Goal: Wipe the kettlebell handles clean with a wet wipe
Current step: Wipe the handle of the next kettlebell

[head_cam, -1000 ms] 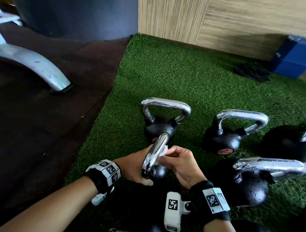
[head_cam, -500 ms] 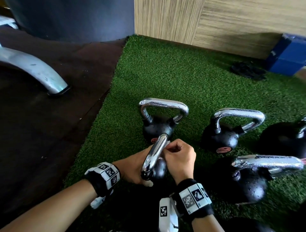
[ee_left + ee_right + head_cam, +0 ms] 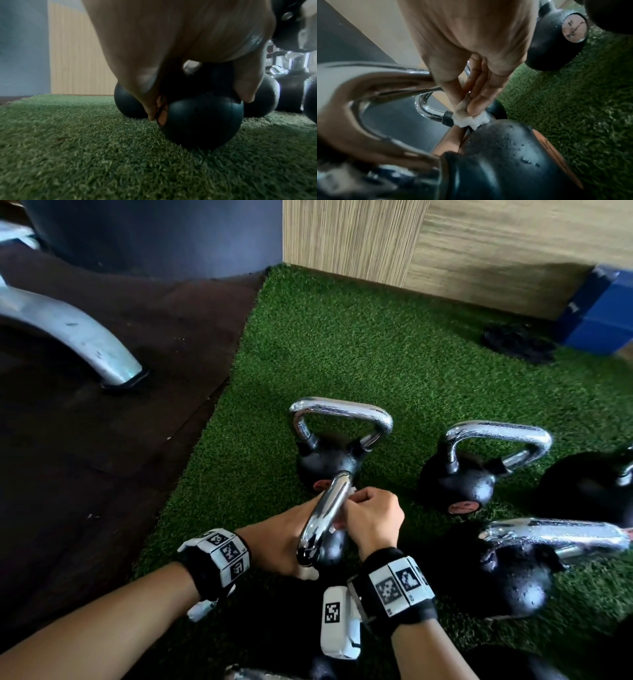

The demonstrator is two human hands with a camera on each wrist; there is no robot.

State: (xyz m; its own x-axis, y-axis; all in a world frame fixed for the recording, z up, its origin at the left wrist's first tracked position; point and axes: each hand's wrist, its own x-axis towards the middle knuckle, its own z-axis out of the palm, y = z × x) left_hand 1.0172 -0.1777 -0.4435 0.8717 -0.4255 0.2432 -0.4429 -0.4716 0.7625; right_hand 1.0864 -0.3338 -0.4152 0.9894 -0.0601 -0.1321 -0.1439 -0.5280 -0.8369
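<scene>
A small black kettlebell with a chrome handle stands on the green turf between my hands. My left hand grips it low from the left; in the left wrist view its fingers and thumb curl round the black ball. My right hand is curled at the handle's right side, near the far top. It pinches a crumpled white wet wipe between thumb and fingers, held against the chrome. Bits of the wipe show beside the handle.
Other chrome-handled kettlebells stand close by: one just behind, one to the right, one near right. The turf ends at a dark floor with a metal leg. A wooden wall, a blue box.
My right hand has turned knuckles-up and slid the wipe a little further along the handle toward its far end. The left hand has kept its hold on the kettlebell.
</scene>
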